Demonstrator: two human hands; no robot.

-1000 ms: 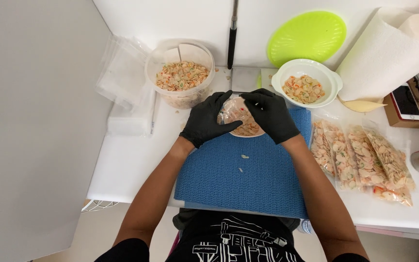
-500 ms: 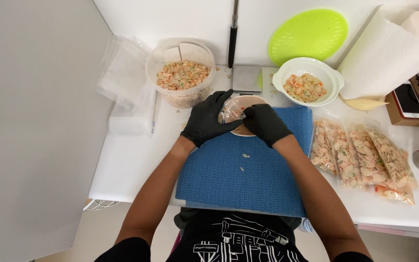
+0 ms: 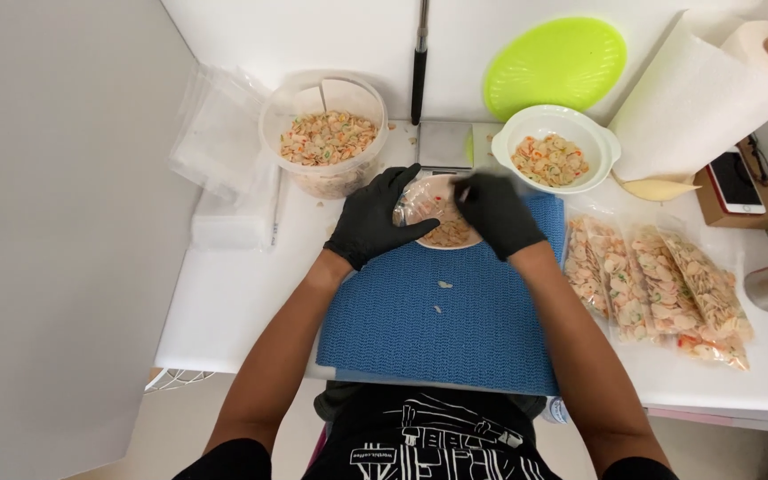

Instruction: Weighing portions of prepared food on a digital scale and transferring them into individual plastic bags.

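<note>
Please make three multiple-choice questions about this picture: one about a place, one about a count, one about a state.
1. Where are the filled bags?
A. right of the blue mat
B. inside the tub
C. on the green lid

2. How many filled bags are there?
A. one
B. four
C. nine

3. What is the left hand doing?
A. resting flat on the mat
B. gripping a small bag
C. lifting the white bowl

Answers:
1 A, they lie on the table beside the mat.
2 B, four lie side by side.
3 B, its fingers wrap the bag, with the right hand at it too.

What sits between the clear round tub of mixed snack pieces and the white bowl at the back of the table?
In the head view, a small silver scale sits between the clear tub and white bowl.
</note>
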